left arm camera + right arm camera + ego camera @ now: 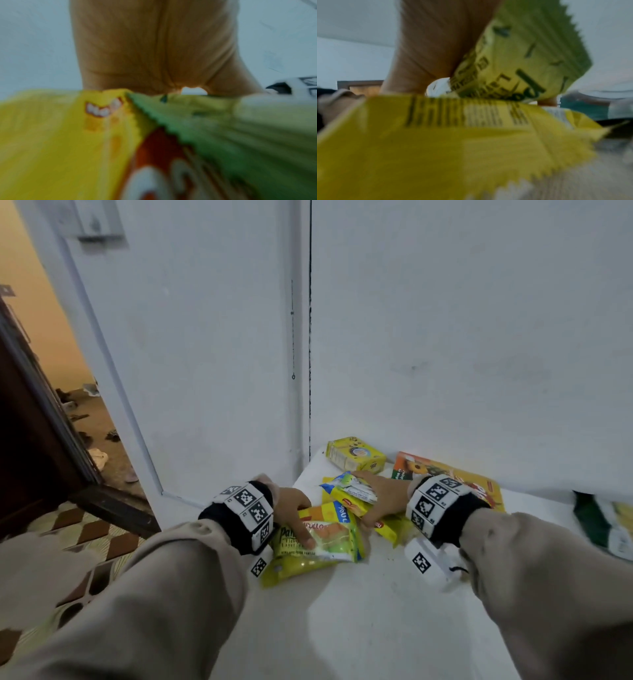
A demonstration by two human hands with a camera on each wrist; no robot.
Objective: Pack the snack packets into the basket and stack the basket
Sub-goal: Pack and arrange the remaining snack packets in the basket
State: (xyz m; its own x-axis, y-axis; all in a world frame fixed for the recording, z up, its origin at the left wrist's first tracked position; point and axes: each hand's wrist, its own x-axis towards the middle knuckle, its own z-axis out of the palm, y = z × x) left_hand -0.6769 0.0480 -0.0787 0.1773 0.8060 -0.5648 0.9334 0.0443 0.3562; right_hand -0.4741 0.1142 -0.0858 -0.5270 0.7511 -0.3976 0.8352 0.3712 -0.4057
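Observation:
Several yellow snack packets (346,508) lie heaped on a white surface (359,628) in a wall corner. My left hand (301,518) grips a yellow-green packet (322,539) at the near left of the heap, thumb on top. The left wrist view shows the palm (154,47) over a yellow packet (51,135) and a green-edged one (223,128). My right hand (373,501) curls round yellow packets (352,491) at the far side. In the right wrist view a pale green packet (530,54) is bent up against the palm (436,47), above a yellow one (436,142). No basket is in view.
A yellow box (354,455) stands in the corner by the wall. An orange flat package (445,474) lies behind my right wrist. A green and white bag (603,522) sits at the right edge. An open doorway (68,422) and tiled floor (85,542) are on the left.

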